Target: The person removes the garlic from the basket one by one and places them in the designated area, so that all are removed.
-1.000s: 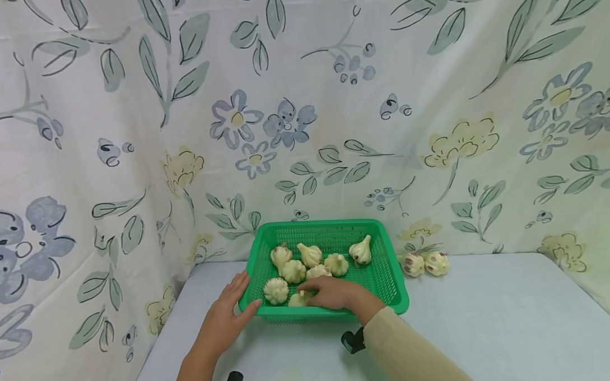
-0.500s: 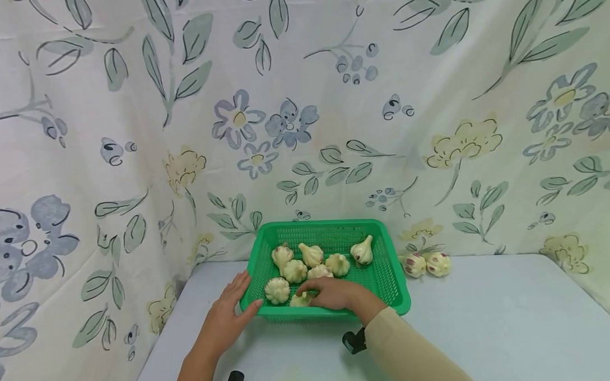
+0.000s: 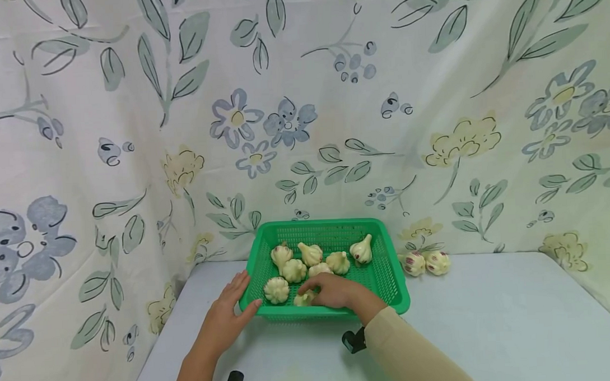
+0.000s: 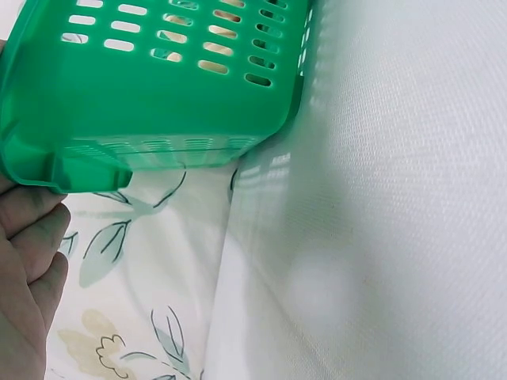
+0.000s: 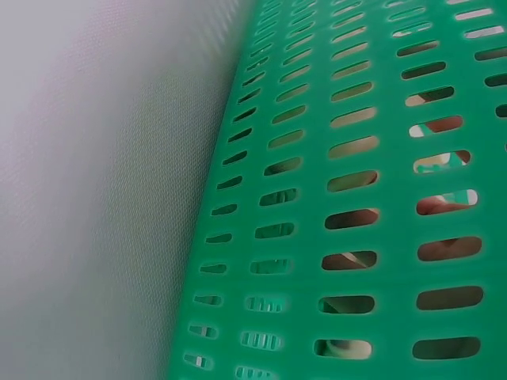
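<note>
A green plastic basket [image 3: 309,310] with slotted sides stands on the table, several garlic bulbs [image 3: 294,271] inside it. My right hand [image 3: 339,293] reaches over its front rim and pinches a garlic bulb [image 3: 304,299] near the front wall, partly covering it. My left hand [image 3: 227,314] rests at the basket's front left corner, fingers straight along the left rim, thumb laid over the front rim. In the left wrist view, fingers [image 4: 36,237] touch the rim from outside. Through the slots of the basket wall [image 5: 392,237], the right wrist view gives glimpses of bulbs and fingers.
Two garlic bulbs with purple streaks [image 3: 426,263] lie on the white table [image 3: 491,318], right of the basket. Behind the table hangs a floral cloth [image 3: 303,129]. One more bulb [image 3: 361,250] sits apart at the basket's back right.
The garlic bulb in my right hand has shifted slightly to the right, farther from the bulb on its left. The left hand and the basket stay put.
</note>
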Tool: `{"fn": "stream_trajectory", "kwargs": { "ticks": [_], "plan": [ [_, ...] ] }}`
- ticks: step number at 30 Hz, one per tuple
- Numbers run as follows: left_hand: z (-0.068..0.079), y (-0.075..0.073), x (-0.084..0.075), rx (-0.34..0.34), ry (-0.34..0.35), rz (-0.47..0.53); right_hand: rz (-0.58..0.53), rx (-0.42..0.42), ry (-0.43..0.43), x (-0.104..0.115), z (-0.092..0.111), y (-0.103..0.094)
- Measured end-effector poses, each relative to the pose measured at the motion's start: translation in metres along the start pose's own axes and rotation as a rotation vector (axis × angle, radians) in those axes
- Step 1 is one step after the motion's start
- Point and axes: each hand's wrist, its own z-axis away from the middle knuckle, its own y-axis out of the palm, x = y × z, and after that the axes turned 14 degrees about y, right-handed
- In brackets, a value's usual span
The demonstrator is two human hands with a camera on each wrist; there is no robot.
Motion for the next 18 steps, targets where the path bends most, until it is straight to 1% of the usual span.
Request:
{"fn": "stream_trajectory", "kwargs": {
  "ticks": [5, 13, 18],
  "plan": [
    [-0.0004, -0.0008, -0.0002, 0.001, 0.002, 0.004, -0.018, -0.007, -0.007, -0.0003, -0.0004, -0.0007],
    [-0.0001, 0.0000, 0.0012, 0.007, -0.008, -0.003, 0.012, -0.031, 0.020, 0.0001, 0.0000, 0.0013],
    [-0.0007, 0.0001, 0.0018, 0.015, -0.019, 0.005, 0.019, -0.046, 0.019, -0.0002, 0.0001, 0.0012]
  ]
}}
